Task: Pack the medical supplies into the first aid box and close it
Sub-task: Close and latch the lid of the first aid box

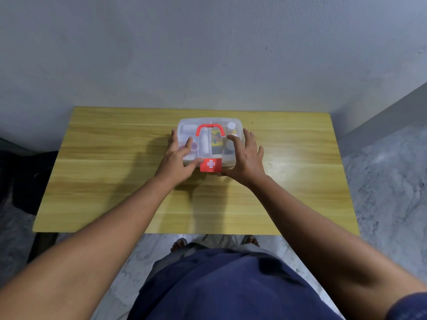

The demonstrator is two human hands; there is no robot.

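Note:
A clear plastic first aid box (209, 122) stands on the wooden table (104, 172) with its lid down. Its red handle (210, 129) lies flat on top, and a red latch with a white cross (210, 165) sits at the front edge. Through the lid I see a white bandage roll (203, 143), a colourful packet (216, 139) and small white containers. My left hand (179, 158) rests on the lid's left side, thumb touching the latch. My right hand (246, 155) presses flat on the right side, its thumb under the front edge.
The table stands against a grey wall, with marble floor to the right and below. A dark object (20, 176) sits on the floor at the left. My feet (180, 243) show beneath the table's near edge.

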